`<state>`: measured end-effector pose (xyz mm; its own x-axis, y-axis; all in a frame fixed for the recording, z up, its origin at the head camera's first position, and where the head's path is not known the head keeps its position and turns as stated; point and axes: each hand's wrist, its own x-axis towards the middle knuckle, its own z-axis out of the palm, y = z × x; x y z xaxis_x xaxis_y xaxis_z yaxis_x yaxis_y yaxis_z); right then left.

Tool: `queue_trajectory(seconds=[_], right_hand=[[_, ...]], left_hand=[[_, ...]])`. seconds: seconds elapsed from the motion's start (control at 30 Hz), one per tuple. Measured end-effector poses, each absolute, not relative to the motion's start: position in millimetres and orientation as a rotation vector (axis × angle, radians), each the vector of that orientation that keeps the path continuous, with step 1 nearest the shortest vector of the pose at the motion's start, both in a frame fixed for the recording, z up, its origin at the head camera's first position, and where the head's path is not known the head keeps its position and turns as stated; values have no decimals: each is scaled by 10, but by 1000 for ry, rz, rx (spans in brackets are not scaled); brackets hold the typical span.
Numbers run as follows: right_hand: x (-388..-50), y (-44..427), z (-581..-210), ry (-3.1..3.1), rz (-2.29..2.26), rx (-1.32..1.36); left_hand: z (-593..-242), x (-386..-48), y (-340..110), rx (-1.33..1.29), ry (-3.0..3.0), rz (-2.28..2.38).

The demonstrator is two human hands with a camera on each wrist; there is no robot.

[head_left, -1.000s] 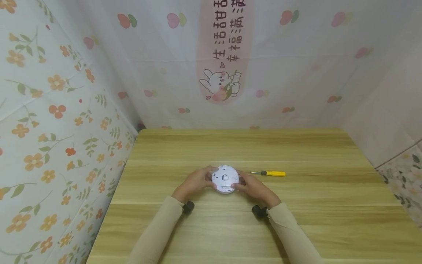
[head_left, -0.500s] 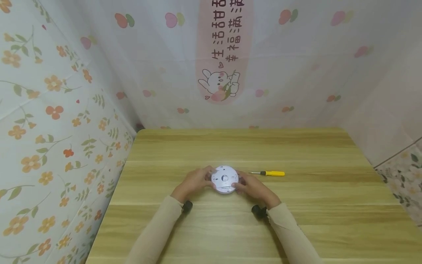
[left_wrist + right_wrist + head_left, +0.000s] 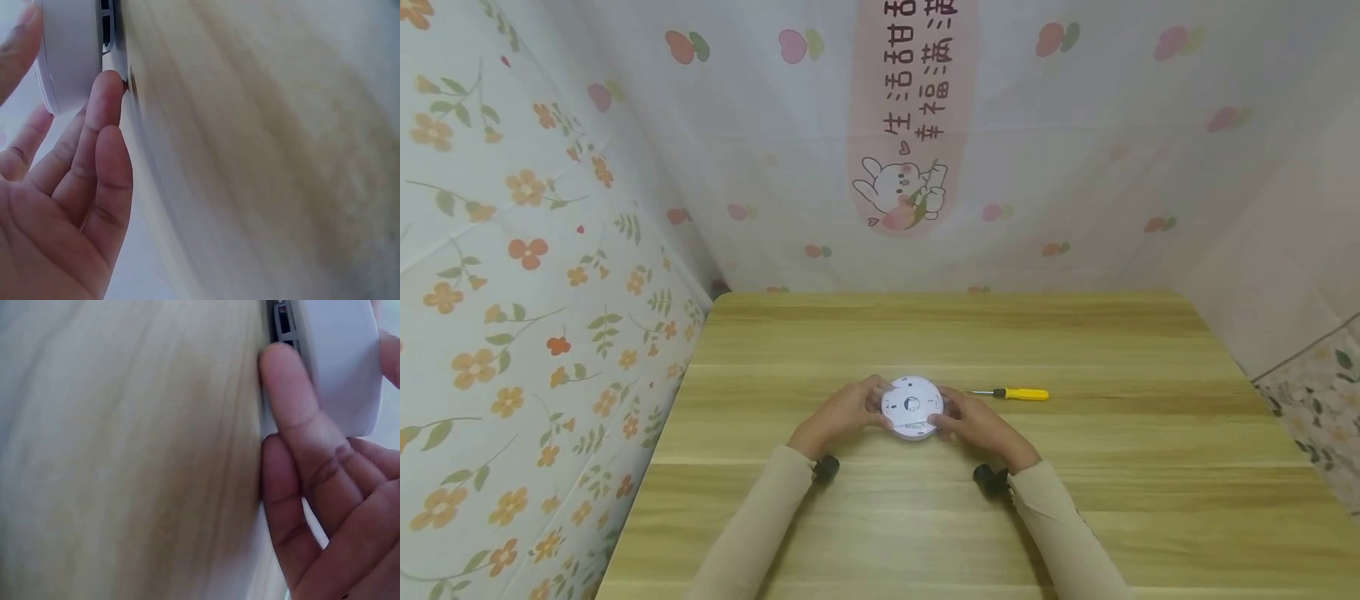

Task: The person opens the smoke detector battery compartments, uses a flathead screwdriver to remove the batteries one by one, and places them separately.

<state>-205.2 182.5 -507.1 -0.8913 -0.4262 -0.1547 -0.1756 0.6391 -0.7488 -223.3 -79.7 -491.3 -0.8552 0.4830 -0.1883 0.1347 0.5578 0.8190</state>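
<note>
Though everything around it is larger, a thick, round, white plastic-looking disc (image 3: 912,408) is held from both sides

Beyond the disc hangs a white cloth backdrop with pale fruit, brown Chinese characters and a cartoon rabbit (image 3: 1037,142); well to its left hangs a white cloth sheet with orange flowers and green leaves (image 3: 535,325). Beneath the disc spreads a yellowish wood-grain table (image 3: 910,508), the disc over its middle area; whether they touch, I cannot tell.

From the disc's near side, a long beige fabric left sleeve (image 3: 748,525) and a matching right sleeve (image 3: 1067,525) slant towards it. The bare left hand (image 3: 844,412) grips the disc's left rim between thumb and fingers; the bare right hand (image 3: 983,427) pinches its right rim, thumb on the upper face.

That white face carries small dark marks around its centre, while a grey slotted piece (image 3: 294,328) sits on the disc's table side. To the disc's right, near the right hand, lies a slim screwdriver with a yellow-and-black handle and metal shaft (image 3: 1022,394), the shaft pointing discward. Nearer than the disc, each wrist wears a small black camera (image 3: 991,480).
</note>
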Motion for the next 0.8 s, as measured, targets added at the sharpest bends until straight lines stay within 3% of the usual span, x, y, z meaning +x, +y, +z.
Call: queue_trajectory(seconds=[0.8], right_hand=[[-2053,1722,-4930,2743,-1236,-518]], left_hand=[[-4989,-2256,-807,476,2188,1369]])
